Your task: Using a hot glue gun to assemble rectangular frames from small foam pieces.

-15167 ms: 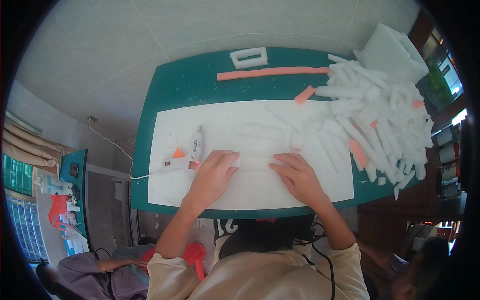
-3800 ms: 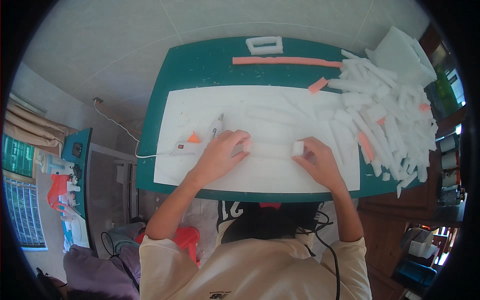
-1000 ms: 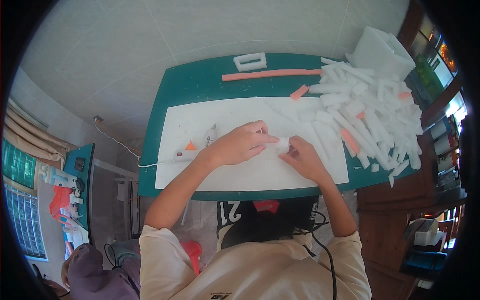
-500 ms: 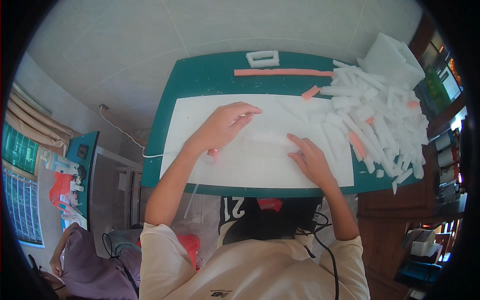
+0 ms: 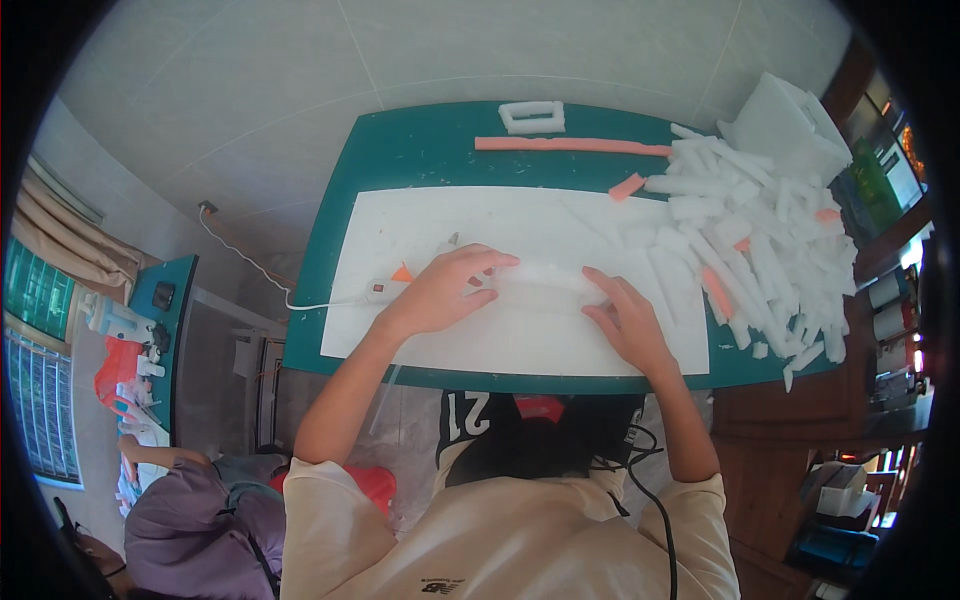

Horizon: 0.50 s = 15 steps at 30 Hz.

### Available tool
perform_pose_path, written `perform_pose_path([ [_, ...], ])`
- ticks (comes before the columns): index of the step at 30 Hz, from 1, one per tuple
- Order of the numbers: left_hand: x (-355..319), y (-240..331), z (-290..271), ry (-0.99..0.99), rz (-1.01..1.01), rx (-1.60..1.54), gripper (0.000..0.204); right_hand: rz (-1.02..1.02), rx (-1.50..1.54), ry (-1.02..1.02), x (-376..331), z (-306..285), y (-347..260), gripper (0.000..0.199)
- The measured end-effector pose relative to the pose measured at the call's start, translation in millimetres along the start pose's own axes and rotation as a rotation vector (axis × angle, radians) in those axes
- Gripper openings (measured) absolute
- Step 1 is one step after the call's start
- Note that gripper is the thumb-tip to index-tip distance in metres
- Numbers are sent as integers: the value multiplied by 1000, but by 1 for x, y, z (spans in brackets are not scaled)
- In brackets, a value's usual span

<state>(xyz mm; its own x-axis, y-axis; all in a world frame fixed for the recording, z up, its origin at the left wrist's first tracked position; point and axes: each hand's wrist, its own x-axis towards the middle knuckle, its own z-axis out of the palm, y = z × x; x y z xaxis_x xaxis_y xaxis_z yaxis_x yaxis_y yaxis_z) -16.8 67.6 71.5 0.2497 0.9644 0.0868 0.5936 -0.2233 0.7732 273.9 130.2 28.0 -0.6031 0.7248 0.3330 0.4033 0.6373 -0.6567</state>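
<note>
Foam strip on white sheet; left hand, right hand flat, released.

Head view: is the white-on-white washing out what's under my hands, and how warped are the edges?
Head view: the foam strip between left hand and right hand barely separates from the bright white sheet; table edge bows with fisheye; corners black.

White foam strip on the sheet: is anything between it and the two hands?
Nothing visible. The left hand and right hand both rest on the white foam strip, one at each end. The glue gun lies behind the left hand, off the strip.
</note>
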Motion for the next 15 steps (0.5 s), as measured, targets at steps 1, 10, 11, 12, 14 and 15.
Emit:
perform_pose_path([
  [1, -1, -1, 1, 13, 14, 6, 49, -3, 13, -4, 0, 0, 1, 49],
  [10, 1, 0, 10, 103, -31, 49, 49, 64, 17, -59, 2, -6, -3, 51],
  [11, 1, -2, 11, 103, -30, 49, 49, 64, 16, -58, 3, -5, -4, 51],
  [12, 1, -3, 13, 108, -42, 52, 48, -18, 42, 14, 4, -4, -5, 49],
  [14, 0, -5, 13, 114, -53, 56, 47, -101, 69, 86, 5, -3, -7, 46],
  [15, 0, -4, 14, 119, -36, 51, 47, -49, 126, 86, 6, -4, -8, 41],
])
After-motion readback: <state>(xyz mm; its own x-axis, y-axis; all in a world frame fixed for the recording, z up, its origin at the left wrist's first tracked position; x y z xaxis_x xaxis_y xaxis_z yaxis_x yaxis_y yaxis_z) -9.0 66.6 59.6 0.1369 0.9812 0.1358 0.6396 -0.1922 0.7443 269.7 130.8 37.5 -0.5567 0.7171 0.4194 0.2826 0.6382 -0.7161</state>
